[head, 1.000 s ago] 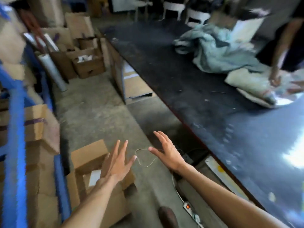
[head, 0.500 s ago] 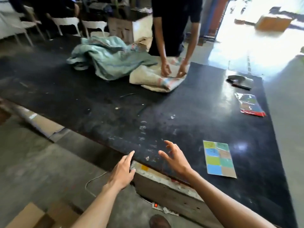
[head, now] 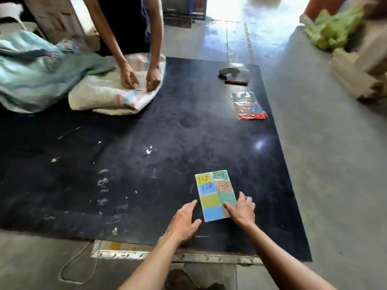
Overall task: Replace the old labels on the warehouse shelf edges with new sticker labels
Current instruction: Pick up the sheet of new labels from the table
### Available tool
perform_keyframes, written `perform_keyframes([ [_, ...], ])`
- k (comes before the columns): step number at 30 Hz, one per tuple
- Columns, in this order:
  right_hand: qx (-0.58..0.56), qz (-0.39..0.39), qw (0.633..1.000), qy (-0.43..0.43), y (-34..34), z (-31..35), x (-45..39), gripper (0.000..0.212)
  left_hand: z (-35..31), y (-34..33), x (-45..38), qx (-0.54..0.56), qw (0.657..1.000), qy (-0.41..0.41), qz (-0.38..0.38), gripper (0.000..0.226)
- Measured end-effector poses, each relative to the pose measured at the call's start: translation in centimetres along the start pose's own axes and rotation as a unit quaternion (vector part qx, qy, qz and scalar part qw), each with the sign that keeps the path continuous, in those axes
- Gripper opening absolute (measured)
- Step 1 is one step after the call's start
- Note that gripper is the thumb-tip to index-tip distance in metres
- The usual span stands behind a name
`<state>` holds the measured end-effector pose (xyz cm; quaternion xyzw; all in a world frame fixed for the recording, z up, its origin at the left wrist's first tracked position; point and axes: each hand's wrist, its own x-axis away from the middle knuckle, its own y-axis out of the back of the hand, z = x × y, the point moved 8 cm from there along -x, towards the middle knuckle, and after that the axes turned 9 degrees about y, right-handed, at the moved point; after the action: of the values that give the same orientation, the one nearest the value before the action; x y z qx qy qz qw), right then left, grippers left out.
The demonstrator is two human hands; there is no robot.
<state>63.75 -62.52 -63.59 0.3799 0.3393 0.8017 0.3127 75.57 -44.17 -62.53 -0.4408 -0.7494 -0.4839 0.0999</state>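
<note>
Hands come first in the view: the left hand (head: 185,221) lies on the black table (head: 146,164) just beside the lower left corner of the sticker sheet (head: 215,195), fingers straight and relaxed, gripping nothing; the right hand (head: 240,210) rests on the sheet's lower right part, its fingers (head: 229,207) extended flat onto the coloured squares, pressing rather than pinching as far as can be seen. The sheet lies flat near the table's near edge, a grid of coloured stickers, the upper four marked by hand 1-2, 1-3, 1-4 and 1-5, the lower ones unmarked where visible. No shelf edge shows here, so the step in hand looks like fetching a new label, early in the job. Next move, by my judgement, calls for the left hand to steady the sheet while a right fingertip lifts one sticker's corner cleanly, or for picking up the whole sheet. Farther along the right side lies a clear packet (head: 249,105) with a red strip, and beyond it a grey tool (head: 234,73), too blurred to name. At the far left another person (head: 125,24) presses both hands on a folded white sack (head: 109,97), beside a heap of pale blue cloth (head: 35,70).
</note>
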Motion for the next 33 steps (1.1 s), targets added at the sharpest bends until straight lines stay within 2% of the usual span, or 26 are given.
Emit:
perform_keyframes([
  [3, -0.028, -0.002, 0.999, -0.018, -0.6, -0.6, -0.4, 0.069, -1.3, -1.7, -0.9, -0.041, 0.999, -0.002, 0.015, 0.067],
  [9, -0.079, -0.034, 0.995, -0.057, -1.1, -0.8, -0.5, 0.058, -1.8, -4.1, -1.8, -0.191, 0.98, -0.036, 0.033, 0.074],
  [14, -0.097, -0.042, 0.992, -0.073, -1.5, -0.7, -0.5, 0.054, -2.0, -4.4, -1.3, -0.234, 0.971, -0.048, 0.001, 0.071],
  [18, -0.137, -0.06, 0.985, -0.084, -1.1, -1.2, -0.7, 0.047, -2.2, -4.3, -0.9, -0.24, 0.969, -0.056, -0.003, 0.071],
  [23, -0.185, -0.024, 0.978, -0.09, -1.4, -1.7, -1.4, 0.052, -2.2, -4.2, -0.8, -0.25, 0.966, -0.059, 0.006, 0.073],
  [29, -0.321, 0.023, 0.946, -0.038, -1.1, -0.4, -2.2, 0.028, -1.6, -4.4, -0.9, -0.258, 0.963, -0.077, 0.026, 0.076],
  [31, -0.359, 0.047, 0.932, -0.001, -0.4, 0.9, -2.6, 0.02, -1.3, -4.2, -0.9, -0.216, 0.972, -0.078, 0.044, 0.076],
  [33, -0.366, 0.075, 0.927, 0.04, 0.3, 2.6, -2.8, 0.01, -1.2, -3.0, -0.9, -0.105, 0.991, -0.066, 0.05, 0.07],
])
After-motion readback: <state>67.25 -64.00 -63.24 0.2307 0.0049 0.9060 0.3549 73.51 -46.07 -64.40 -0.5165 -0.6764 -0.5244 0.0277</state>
